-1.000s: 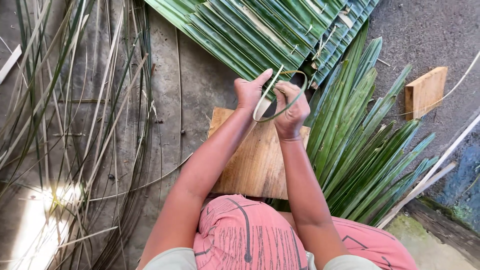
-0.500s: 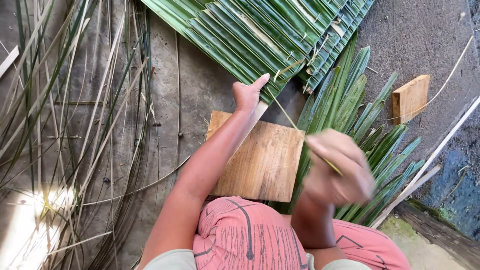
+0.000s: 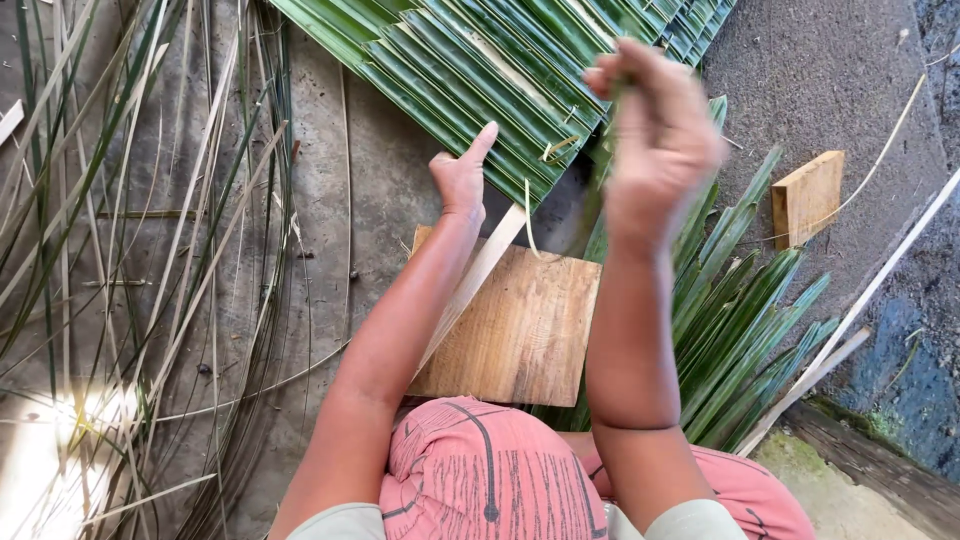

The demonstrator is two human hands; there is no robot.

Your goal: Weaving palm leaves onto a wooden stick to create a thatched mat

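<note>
Sitting low over the ground, the person is showing a knee in pink patterned cloth (image 3: 480, 470) nearest of all, and just past it a square wooden board (image 3: 525, 335) is lying flat on the grey concrete. The left hand (image 3: 460, 180) is resting beyond the board's far left corner, its fingers curled shut around a pale flat strip (image 3: 478, 275) that is running back across the board toward the knee, with the forefinger sticking out toward the leaves. The right hand (image 3: 655, 130) is hanging raised in the air, blurred, fingers bunched closed at the top and seeming to be pinching a thin green sliver, though the blur is keeping me from telling exactly what it is. A fan of cut green leaf blades (image 3: 745, 320) is lying to the right of the board, and a small wooden block (image 3: 808, 195) is sitting on the bare ground beyond them. Farther off, a broad palm frond (image 3: 470, 70) is spreading across the top, while loose thin midribs (image 3: 130, 250) are lying scattered on the left
</note>
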